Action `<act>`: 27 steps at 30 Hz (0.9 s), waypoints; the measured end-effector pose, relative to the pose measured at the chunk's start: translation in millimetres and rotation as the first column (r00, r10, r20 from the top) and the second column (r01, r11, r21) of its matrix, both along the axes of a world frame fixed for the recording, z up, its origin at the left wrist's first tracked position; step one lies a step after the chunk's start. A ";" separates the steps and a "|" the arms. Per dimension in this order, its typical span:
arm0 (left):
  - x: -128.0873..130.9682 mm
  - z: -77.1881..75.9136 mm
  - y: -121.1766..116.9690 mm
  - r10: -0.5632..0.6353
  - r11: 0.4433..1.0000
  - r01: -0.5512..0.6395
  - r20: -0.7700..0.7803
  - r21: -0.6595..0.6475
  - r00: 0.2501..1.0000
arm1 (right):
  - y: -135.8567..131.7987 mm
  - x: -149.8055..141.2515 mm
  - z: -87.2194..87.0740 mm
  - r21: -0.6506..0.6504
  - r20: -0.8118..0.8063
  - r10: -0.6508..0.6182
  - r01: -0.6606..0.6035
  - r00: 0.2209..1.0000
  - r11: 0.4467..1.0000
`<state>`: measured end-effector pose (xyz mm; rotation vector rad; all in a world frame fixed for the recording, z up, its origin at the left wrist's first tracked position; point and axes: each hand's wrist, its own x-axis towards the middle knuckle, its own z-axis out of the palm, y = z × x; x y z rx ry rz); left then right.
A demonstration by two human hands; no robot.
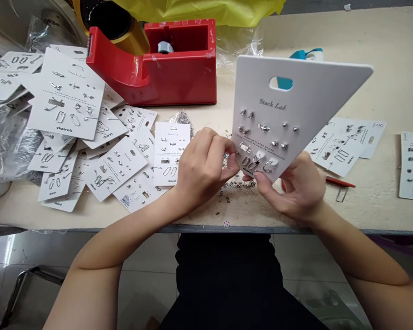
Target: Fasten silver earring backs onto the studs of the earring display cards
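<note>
My right hand [298, 190] grips a white earring card [282, 101] by its lower edge, thumb on the front and fingers behind. The card stands tilted up above the table and carries several small silver earrings, with "Stack Lab" printed on it. My left hand [206, 167] is at the card's lower left edge, its thumb and index finger pinched together. Whatever lies in that pinch is too small or hidden to make out. Below and between the hands, loose silver earring pieces [239, 184] are scattered on the table.
A red tape dispenser [179, 78] stands at the back. Many filled earring cards [69, 91] are heaped at the left, and more cards [344, 142] lie at the right. A red pen-like tool [340, 182] lies near my right hand. The table's front edge [151, 228] is close.
</note>
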<state>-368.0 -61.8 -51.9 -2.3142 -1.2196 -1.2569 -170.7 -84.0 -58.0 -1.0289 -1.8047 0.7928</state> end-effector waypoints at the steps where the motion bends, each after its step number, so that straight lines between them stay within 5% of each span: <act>1: 0.2 0.2 0.0 -0.009 1.000 0.009 -0.008 0.000 1.000 | 0.8 -0.8 2.1 0.094 0.018 -0.029 0.028 0.999 0.995; 5: 0.7 3.4 -2.4 -0.089 0.994 0.089 -0.004 -0.061 0.996 | 3.1 -4.6 11.6 0.315 0.092 -0.128 0.093 0.988 0.945; 12: -4.3 11.2 -3.7 -0.141 0.905 0.253 0.321 -0.341 0.937 | 3.6 -5.9 12.0 0.249 0.027 -0.133 0.122 0.991 0.961; 16: -5.6 11.4 -4.1 -0.136 0.868 0.261 0.303 -0.422 0.943 | 3.0 -8.5 11.9 0.127 -0.125 -0.114 0.129 0.986 0.983; 21: -2.8 9.2 -7.1 -0.187 0.944 0.220 0.153 -0.247 0.970 | 3.2 -9.9 16.4 0.068 -0.176 -0.135 0.149 0.975 0.987; 27: -2.5 5.9 -3.2 -0.153 0.983 0.163 0.117 -0.083 0.981 | 1.7 -5.0 12.6 0.015 -0.189 -0.001 0.004 0.982 1.000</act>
